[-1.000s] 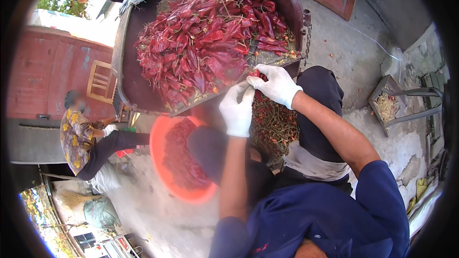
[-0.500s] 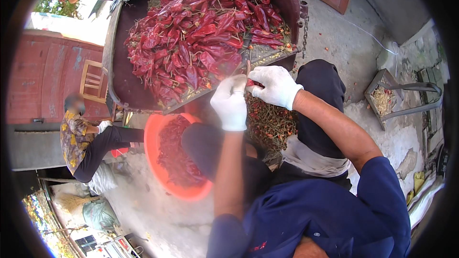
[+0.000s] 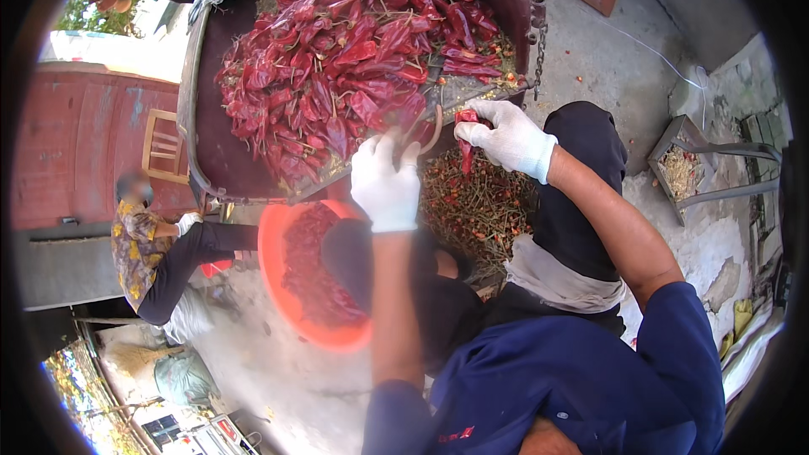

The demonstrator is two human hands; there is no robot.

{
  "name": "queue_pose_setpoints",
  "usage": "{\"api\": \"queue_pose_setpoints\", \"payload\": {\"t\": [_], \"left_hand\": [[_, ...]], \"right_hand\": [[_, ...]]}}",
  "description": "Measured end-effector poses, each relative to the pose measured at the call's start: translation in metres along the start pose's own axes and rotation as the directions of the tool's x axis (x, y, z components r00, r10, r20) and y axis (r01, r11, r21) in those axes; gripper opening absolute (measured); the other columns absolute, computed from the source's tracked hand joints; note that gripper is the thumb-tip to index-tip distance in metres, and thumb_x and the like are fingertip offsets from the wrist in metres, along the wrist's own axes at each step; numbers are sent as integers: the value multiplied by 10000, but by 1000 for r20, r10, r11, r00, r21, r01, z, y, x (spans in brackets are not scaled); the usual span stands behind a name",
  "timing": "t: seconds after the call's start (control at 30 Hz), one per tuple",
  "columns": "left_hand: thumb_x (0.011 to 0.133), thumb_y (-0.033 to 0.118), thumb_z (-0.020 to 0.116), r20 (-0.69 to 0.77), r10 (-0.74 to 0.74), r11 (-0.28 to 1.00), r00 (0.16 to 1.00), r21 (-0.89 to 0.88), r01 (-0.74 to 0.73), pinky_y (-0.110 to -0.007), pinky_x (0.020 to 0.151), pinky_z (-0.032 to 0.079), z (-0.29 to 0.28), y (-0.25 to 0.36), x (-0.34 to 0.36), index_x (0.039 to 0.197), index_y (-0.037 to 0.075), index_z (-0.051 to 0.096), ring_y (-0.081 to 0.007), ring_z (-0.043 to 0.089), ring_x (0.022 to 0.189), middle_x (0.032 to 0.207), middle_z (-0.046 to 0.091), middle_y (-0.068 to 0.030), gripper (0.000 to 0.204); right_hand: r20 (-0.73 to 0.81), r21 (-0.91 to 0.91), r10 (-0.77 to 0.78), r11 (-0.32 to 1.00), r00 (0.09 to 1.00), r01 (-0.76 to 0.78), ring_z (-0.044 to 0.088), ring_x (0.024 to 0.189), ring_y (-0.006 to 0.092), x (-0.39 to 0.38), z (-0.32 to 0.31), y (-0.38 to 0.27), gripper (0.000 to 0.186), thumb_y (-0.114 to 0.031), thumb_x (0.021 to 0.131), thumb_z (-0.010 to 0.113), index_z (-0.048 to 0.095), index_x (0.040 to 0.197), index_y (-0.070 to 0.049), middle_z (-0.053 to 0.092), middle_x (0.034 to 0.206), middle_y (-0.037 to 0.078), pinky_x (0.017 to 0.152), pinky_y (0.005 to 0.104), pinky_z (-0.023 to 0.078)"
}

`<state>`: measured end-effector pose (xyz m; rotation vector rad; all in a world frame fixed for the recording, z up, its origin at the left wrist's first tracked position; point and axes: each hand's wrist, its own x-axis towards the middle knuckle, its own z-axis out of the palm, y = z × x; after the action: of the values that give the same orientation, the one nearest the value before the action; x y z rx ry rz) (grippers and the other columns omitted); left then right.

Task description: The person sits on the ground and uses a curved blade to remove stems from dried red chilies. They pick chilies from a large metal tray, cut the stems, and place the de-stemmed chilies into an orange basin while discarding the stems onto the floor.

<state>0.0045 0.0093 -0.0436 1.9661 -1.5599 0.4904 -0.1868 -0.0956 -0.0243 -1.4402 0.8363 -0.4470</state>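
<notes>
A single red chilli point(image 3: 464, 139) is pinched in the grip of the gloved right hand point(image 3: 508, 136), fingers pressed together on its upper end so that the pod hangs free below. Just to the left of that grip, the gloved left hand point(image 3: 385, 184) is closed around a dark, curved tool point(image 3: 425, 131), apparently a blade; its working end is raised beside the held chilli, a position that would suit trimming the stalk, though the edge itself cannot be made out.

Directly under both hands a heap of cut stalks and scraps point(image 3: 480, 202) is spread on the ground, presumably because trimmings drop straight down from the grip. Below and to the left of the left hand an orange basin point(image 3: 291, 286) is set, partly filled with red pods, near enough to be reached without shifting.

Beyond the hands a large dark tray point(image 3: 206, 143) is tilted toward the person, and its pile of dried red chillies point(image 3: 354, 50) lies within easy reach of the grip. Farther left, another person point(image 3: 147, 253) is crouched on the floor.
</notes>
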Motion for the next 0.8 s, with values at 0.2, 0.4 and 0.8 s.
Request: {"api": "queue_pose_setpoints", "payload": {"t": [0.2, 0.4, 0.8], "left_hand": [[743, 214, 795, 122, 186, 970, 975, 134, -202, -402, 732, 483, 21, -8, 7, 921, 170, 689, -253, 628, 878, 884, 680, -14, 212], [829, 214, 728, 143, -1, 992, 990, 123, -17, -436, 727, 488, 22, -5, 6, 866, 127, 703, -306, 633, 808, 833, 684, -74, 97], [862, 115, 698, 45, -228, 903, 973, -365, 229, -417, 816, 502, 1, 53, -12, 960, 55, 697, -311, 636, 886, 906, 684, -124, 115]], "right_hand": [[42, 95, 74, 992, 996, -78, 572, 525, 127, 0, 4, -2, 184, -154, 884, 566, 664, 1002, -51, 696, 847, 81, 488, 299, 471], [28, 109, 76, 991, 997, -79, 448, 410, 72, 5, 11, 2, 158, -146, 948, 566, 623, 1068, -61, 604, 758, 19, 363, 248, 361], [-3, 231, 102, 968, 995, -99, 561, 588, 98, -1, 23, -13, 341, -340, 859, 777, 700, 1084, -95, 658, 786, 15, 511, 271, 447]]}}
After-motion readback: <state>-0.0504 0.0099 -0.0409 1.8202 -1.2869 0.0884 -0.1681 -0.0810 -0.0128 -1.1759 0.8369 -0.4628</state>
